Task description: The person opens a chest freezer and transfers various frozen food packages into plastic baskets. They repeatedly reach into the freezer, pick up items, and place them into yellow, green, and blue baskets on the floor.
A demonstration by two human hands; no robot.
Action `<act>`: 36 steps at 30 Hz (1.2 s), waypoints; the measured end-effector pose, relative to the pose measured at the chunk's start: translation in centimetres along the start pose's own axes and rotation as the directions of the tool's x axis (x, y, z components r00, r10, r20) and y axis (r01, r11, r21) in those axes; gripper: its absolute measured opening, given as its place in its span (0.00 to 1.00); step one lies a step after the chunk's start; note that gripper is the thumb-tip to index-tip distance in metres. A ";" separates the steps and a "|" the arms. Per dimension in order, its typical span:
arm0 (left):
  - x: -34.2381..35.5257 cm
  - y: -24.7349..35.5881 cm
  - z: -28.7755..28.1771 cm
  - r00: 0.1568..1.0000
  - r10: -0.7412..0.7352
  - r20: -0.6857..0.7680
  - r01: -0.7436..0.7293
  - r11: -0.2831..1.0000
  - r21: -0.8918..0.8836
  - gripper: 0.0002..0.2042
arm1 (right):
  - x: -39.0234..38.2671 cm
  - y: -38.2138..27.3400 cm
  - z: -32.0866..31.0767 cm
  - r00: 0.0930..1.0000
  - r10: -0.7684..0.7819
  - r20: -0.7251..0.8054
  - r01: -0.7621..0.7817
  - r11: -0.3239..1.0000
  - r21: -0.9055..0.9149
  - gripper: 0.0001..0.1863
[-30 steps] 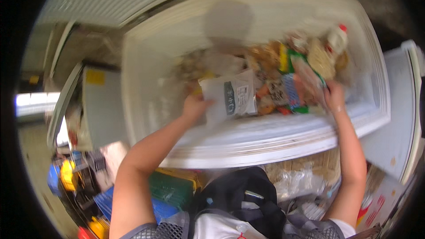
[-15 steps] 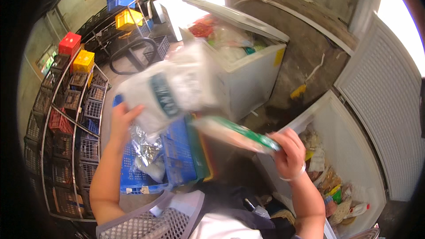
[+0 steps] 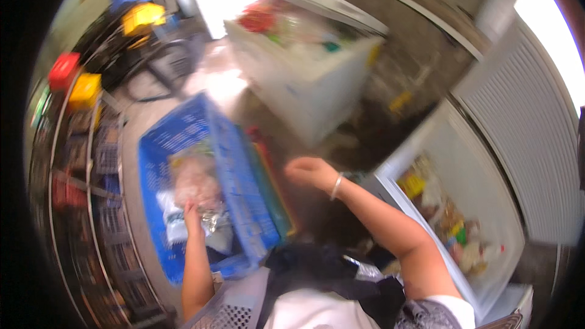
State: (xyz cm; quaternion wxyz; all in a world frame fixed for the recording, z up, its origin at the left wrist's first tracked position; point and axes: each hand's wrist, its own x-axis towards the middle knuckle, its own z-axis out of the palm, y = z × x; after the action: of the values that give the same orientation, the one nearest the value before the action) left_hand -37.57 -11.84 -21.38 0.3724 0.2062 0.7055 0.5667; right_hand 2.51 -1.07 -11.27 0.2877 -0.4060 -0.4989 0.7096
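Observation:
My left hand reaches down into a blue plastic crate. Its fingertips are at the lower edge of a clear bag of pale pink food; blur hides whether they grip it. Beside that bag lie a white package and a shiny silver package. My right hand hovers to the right of the crate, fingers curled together and smeared, with nothing visible in them. A pale band circles that wrist.
An open chest freezer holding bagged goods stands ahead. Another open freezer, full of packages, is close on my right, its lid raised. Racks of dark crates line the left. A green crate edge adjoins the blue crate.
The white package left my left hand's raised hold and a white package now lies in the crate. The clear pink-food bag is also in it. My right hand has moved left, its green-edged package gone.

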 end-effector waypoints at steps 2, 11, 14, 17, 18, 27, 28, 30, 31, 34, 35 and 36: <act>-1.0 0.6 4.4 0.971 0.216 0.107 -0.233 0.953 0.194 0.22 | -7.1 4.1 -6.9 0.923 0.245 -0.297 -0.147 0.937 0.317 0.07; -19.1 6.5 32.6 0.383 0.677 0.628 -0.917 0.194 0.349 0.20 | -47.6 27.1 -31.5 0.129 0.372 -0.919 0.224 0.892 0.393 0.07; -30.3 0.4 44.2 0.278 0.315 0.907 -0.823 0.565 0.056 0.21 | -55.3 35.9 -37.4 -0.129 0.515 -0.847 -0.300 0.794 0.529 0.18; -40.3 -6.3 53.1 -0.067 0.058 0.996 -0.875 0.476 -0.086 0.18 | -60.3 42.7 -41.6 -0.111 0.473 -0.874 -0.989 0.032 0.143 0.25; -43.1 -8.1 54.8 -0.154 -0.030 0.988 -0.865 0.487 -0.120 0.18 | -61.5 44.3 -42.8 -0.221 0.457 -0.862 -0.962 0.041 0.269 0.26; -58.0 -22.3 61.8 -0.413 -0.396 0.820 -0.827 0.541 -0.156 0.25 | -56.6 45.0 -48.0 0.165 0.565 -0.809 -0.702 0.643 0.306 0.30; -58.7 -24.0 63.1 -0.435 -0.349 0.830 -0.872 0.392 -0.292 0.27 | -54.6 43.8 -47.2 0.379 0.553 -0.743 -0.596 0.759 0.262 0.30; -59.8 -26.5 65.5 -0.575 -0.191 0.795 -0.816 0.070 -0.573 0.31 | -51.5 41.8 -45.2 0.717 0.373 -0.589 -0.407 0.910 0.081 0.31; -59.9 -27.2 66.5 -0.446 -0.372 0.814 -0.895 0.173 -0.412 0.32 | -50.6 41.2 -44.5 0.762 0.370 -0.532 -0.454 0.890 -0.032 0.28; -58.9 -26.2 66.5 -0.292 -0.670 0.682 -0.954 0.251 -0.163 0.33 | -50.7 42.3 -44.5 0.934 0.269 -0.235 -0.173 0.916 0.363 0.25; -58.1 -24.9 65.7 -0.311 -0.648 0.695 -0.950 0.223 -0.218 0.30 | -51.5 43.5 -45.4 0.986 0.136 -0.094 -0.050 0.790 0.611 0.25; -57.1 -23.2 64.3 -0.278 -0.660 0.698 -0.959 0.151 -0.240 0.27 | -52.5 45.1 -46.7 0.904 0.270 -0.330 -0.133 0.913 0.385 0.22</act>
State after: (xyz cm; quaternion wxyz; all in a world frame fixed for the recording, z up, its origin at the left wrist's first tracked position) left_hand 50.65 -17.33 -32.01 0.2887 0.9019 0.1335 -0.2922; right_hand 69.15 -36.79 -46.59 0.3700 -0.5263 -0.2532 0.7225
